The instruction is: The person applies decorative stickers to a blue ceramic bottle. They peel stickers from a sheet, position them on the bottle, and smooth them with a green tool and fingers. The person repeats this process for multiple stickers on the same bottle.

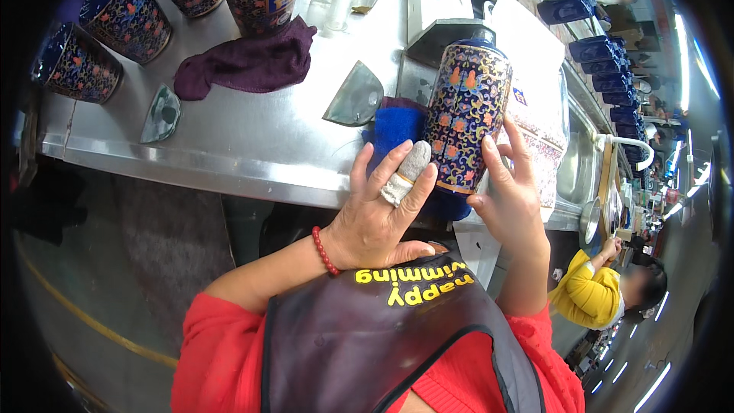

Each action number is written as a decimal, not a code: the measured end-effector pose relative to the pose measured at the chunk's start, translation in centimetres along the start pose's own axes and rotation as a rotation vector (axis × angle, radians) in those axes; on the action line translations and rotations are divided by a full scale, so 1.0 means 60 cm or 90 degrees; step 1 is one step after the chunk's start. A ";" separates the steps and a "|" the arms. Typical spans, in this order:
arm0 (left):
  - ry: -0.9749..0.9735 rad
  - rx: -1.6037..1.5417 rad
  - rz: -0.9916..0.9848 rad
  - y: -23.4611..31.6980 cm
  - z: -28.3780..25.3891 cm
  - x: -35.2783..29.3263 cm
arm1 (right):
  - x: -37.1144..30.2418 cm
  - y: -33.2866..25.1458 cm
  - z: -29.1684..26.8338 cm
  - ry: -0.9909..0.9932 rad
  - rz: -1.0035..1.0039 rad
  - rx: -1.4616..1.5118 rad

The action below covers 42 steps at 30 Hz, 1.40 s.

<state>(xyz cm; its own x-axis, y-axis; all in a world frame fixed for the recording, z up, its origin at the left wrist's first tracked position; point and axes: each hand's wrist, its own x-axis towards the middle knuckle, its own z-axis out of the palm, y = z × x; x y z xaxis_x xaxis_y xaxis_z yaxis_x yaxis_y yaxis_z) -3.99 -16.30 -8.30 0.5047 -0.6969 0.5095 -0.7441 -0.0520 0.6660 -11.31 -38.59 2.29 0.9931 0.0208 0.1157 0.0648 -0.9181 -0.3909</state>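
One glossy, floral-patterned bottle (468, 115) against right hand (517, 203)

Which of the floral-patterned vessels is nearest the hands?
The bottle right of the purple cloth: the right hand touches its side. The other four sit apart, upper left.

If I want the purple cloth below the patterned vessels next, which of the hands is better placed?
Left, probably. The left hand is nearer the purple cloth; the right hand is farther off, with fingers against the patterned bottle.
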 end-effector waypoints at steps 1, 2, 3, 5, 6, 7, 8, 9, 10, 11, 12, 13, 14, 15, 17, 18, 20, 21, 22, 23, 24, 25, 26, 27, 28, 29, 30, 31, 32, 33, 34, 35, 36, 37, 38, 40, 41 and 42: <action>-0.001 0.008 0.000 -0.001 0.000 0.000 | 0.004 -0.001 -0.004 0.002 0.008 -0.006; 0.003 0.015 0.007 -0.001 0.002 0.000 | 0.007 -0.001 -0.009 0.003 0.016 -0.010; 0.005 0.015 0.004 0.000 0.002 0.001 | 0.011 -0.001 -0.014 0.001 0.026 -0.013; 0.005 0.016 -0.002 0.004 0.006 0.002 | 0.018 0.002 -0.023 0.003 0.026 -0.032; -0.009 0.025 -0.009 0.006 0.006 0.003 | 0.025 0.003 -0.025 0.002 0.034 -0.026; -0.027 0.046 -0.001 0.011 0.012 0.005 | 0.026 0.006 -0.030 0.009 0.038 -0.023; -0.035 0.052 -0.008 0.012 0.011 0.006 | 0.032 0.006 -0.030 -0.003 0.047 -0.022; -0.015 0.040 -0.013 0.015 0.013 0.007 | 0.034 0.007 -0.032 -0.009 0.044 -0.034; -0.014 0.041 -0.010 0.015 0.013 0.008 | 0.037 0.007 -0.033 -0.016 0.041 -0.046; -0.011 0.033 -0.016 0.016 0.013 0.008 | 0.041 0.007 -0.035 -0.027 0.038 -0.056; -0.008 0.032 -0.019 0.017 0.013 0.008 | 0.044 0.007 -0.038 -0.023 0.026 -0.061; -0.005 0.035 -0.016 0.017 0.013 0.009 | 0.050 0.007 -0.041 -0.017 0.025 -0.066; -0.003 0.036 -0.016 0.018 0.015 0.009 | 0.055 0.008 -0.045 -0.012 0.018 -0.074; 0.011 0.033 -0.013 0.017 0.015 0.010 | 0.063 0.009 -0.050 -0.006 0.008 -0.082; 0.019 0.028 -0.014 0.018 0.018 0.010 | 0.080 0.013 -0.058 -0.009 0.004 -0.098; 0.025 0.026 -0.016 0.019 0.019 0.010 | 0.089 0.014 -0.061 -0.015 0.006 -0.112; 0.035 0.021 -0.017 0.020 0.021 0.011 | 0.106 0.016 -0.066 -0.033 0.017 -0.121; 0.040 0.024 -0.020 0.020 0.020 0.010 | 0.113 0.017 -0.067 -0.038 0.012 -0.137; 0.029 0.032 -0.018 0.019 0.021 0.010 | 0.119 0.017 -0.069 -0.046 0.003 -0.153; 0.032 0.030 -0.020 0.018 0.020 0.009 | 0.123 0.017 -0.069 -0.051 -0.005 -0.167; 0.032 0.027 -0.020 0.018 0.020 0.009 | 0.126 0.016 -0.070 -0.053 -0.007 -0.170; 0.022 0.030 -0.018 0.016 0.020 0.008 | 0.128 0.015 -0.071 -0.061 -0.004 -0.167; 0.016 0.030 -0.017 0.016 0.019 0.007 | 0.129 0.014 -0.072 -0.065 -0.001 -0.163; 0.008 0.029 -0.016 0.015 0.019 0.007 | 0.130 0.014 -0.072 -0.070 0.003 -0.158; 0.000 0.029 -0.014 0.013 0.019 0.006 | 0.130 0.013 -0.074 -0.073 0.004 -0.161; -0.002 0.026 -0.014 0.013 0.019 0.005 | 0.130 0.013 -0.075 -0.076 0.006 -0.163; -0.003 0.023 -0.016 0.012 0.020 0.005 | 0.130 0.013 -0.075 -0.078 0.004 -0.168; -0.007 0.015 -0.020 0.012 0.020 0.004 | 0.131 0.013 -0.076 -0.083 0.009 -0.166; -0.006 0.022 -0.013 0.011 0.020 0.004 | 0.131 0.013 -0.076 -0.087 0.009 -0.167; -0.007 0.026 -0.008 0.010 0.020 0.005 | 0.132 0.012 -0.076 -0.086 0.006 -0.170; -0.003 0.018 -0.011 0.010 0.019 0.006 | 0.132 0.012 -0.076 -0.092 0.008 -0.175; 0.006 0.020 -0.005 0.009 0.017 0.008 | 0.133 0.012 -0.075 -0.092 0.006 -0.183; 0.020 0.012 -0.007 0.008 0.014 0.011 | 0.133 0.012 -0.075 -0.089 0.000 -0.191; 0.029 0.016 0.002 0.007 0.010 0.015 | 0.132 0.013 -0.075 -0.083 0.015 -0.168; 0.041 0.006 -0.022 0.005 0.005 0.020 | 0.130 0.014 -0.075 -0.074 0.026 -0.144; 0.057 0.030 -0.048 -0.002 -0.007 0.031 | 0.121 0.018 -0.074 -0.043 0.033 -0.123; 0.025 0.054 -0.083 -0.005 -0.012 0.037 | 0.114 0.021 -0.072 -0.025 0.031 -0.122; 0.022 0.068 -0.094 -0.009 -0.016 0.044 | 0.106 0.024 -0.068 -0.014 0.035 -0.118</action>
<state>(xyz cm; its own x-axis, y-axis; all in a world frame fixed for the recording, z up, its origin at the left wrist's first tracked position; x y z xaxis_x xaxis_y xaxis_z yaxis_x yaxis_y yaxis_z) -1.85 -17.42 -6.82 0.6254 -0.6514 0.4295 -0.7018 -0.2291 0.6745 -5.32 -41.40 6.19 0.9967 -0.0248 0.0778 -0.0070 -0.9753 -0.2208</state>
